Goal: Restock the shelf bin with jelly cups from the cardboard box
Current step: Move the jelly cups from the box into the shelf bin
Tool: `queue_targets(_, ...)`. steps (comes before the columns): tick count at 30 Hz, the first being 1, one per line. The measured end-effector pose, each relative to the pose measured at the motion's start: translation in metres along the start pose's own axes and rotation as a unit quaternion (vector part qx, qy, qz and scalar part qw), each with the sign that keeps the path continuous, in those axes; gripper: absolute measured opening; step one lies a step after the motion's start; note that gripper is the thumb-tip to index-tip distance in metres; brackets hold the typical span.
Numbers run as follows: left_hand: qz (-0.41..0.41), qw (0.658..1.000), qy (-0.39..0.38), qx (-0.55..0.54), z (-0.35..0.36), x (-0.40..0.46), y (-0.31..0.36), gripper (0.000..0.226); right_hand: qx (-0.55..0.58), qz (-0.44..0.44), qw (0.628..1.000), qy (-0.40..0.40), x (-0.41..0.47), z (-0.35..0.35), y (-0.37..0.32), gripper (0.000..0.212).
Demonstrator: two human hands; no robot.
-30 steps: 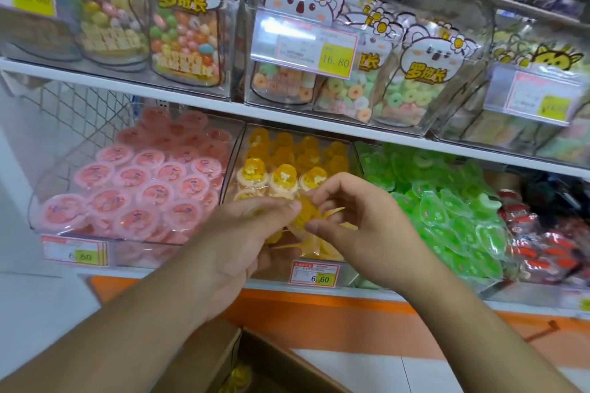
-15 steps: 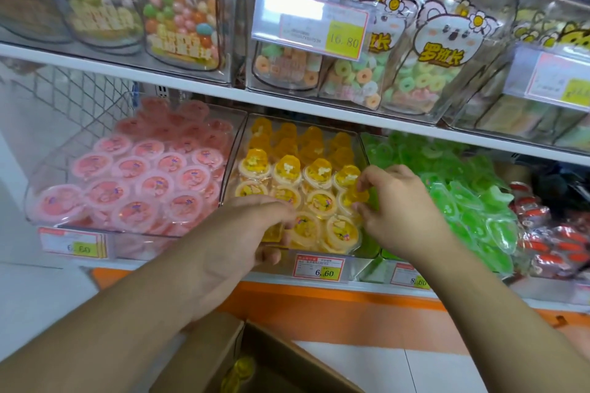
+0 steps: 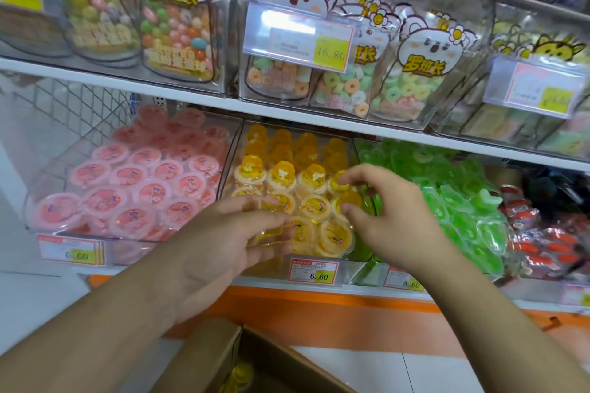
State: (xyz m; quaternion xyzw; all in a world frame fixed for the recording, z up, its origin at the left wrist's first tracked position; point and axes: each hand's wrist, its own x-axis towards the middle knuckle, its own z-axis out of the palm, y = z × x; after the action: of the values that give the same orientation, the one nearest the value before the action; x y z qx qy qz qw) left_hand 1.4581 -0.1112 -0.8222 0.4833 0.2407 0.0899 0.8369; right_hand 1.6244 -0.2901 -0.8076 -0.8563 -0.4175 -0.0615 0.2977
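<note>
The clear shelf bin in the middle of the lower shelf holds rows of yellow jelly cups. My left hand is at the bin's front left and grips a few yellow jelly cups under its curled fingers. My right hand hovers over the bin's right side, and its thumb and forefinger pinch one yellow cup by the bin's right wall. The open cardboard box sits below at the bottom edge, with more yellow cups showing inside.
A bin of pink jelly cups stands to the left and a bin of green jellies to the right, with red packets beyond. The white upper shelf board carries candy bags close overhead. A price tag hangs below the bin.
Both hands were together in front of the bin a second ago. My right hand then carried a cup to the bin's right side, while my left stayed at the front with its cups.
</note>
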Motion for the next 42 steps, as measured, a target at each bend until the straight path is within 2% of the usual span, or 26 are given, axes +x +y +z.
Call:
queue_targets(2,0.001,1.000,-0.012,-0.022,0.002,-0.002,0.002,0.033,0.116,-0.023,0.993,-0.031,-0.006,0.000,-0.022,0.033)
queue_targets(5,0.010,0.999,-0.031,-0.025,0.006,-0.004,0.002,0.036,0.186,-0.059,0.979,-0.060,-0.014,0.013,-0.044,0.033)
queue_targets(12,0.017,0.997,-0.071,-0.008,0.003,-0.006,-0.003,0.031,0.237,-0.049,0.968,-0.066,-0.015,0.025,-0.050,0.028)
queue_targets(14,0.023,0.995,-0.090,0.027,0.000,-0.006,-0.003,0.038,0.243,-0.048,0.967,-0.058,-0.012,0.025,-0.048,0.028)
queue_targets(16,0.047,0.992,-0.066,0.097,-0.002,-0.005,-0.001,0.050,0.247,-0.034,0.968,-0.022,-0.008,0.024,-0.042,0.029)
queue_targets(18,0.119,0.966,-0.002,0.232,-0.005,-0.004,0.001,0.049,0.228,-0.005,0.973,0.016,-0.003,0.024,-0.031,0.030)
queue_targets(21,0.230,0.868,0.067,0.434,-0.013,-0.004,0.004,0.043,0.106,0.008,0.994,0.030,0.003,0.027,-0.014,0.029)
queue_targets(24,0.253,0.802,0.089,0.534,-0.020,-0.002,0.005,0.048,-0.011,-0.029,0.999,0.012,0.008,0.034,-0.004,0.029)
queue_targets(27,0.235,0.770,0.108,0.583,-0.029,0.003,0.002,0.055,-0.067,-0.020,0.998,0.001,0.016,0.042,-0.001,0.032)
queue_targets(31,0.230,0.748,0.108,0.613,-0.037,0.007,-0.004,0.060,-0.118,-0.003,0.993,0.000,0.021,0.048,-0.007,0.023)
queue_targets(34,0.234,0.747,0.105,0.613,-0.038,0.008,-0.005,0.059,-0.137,0.011,0.990,-0.017,0.020,0.048,-0.011,0.020)
queue_targets(42,0.235,0.749,0.111,0.610,-0.037,0.003,-0.003,0.059,-0.107,-0.018,0.994,-0.003,0.011,0.041,-0.007,0.032)
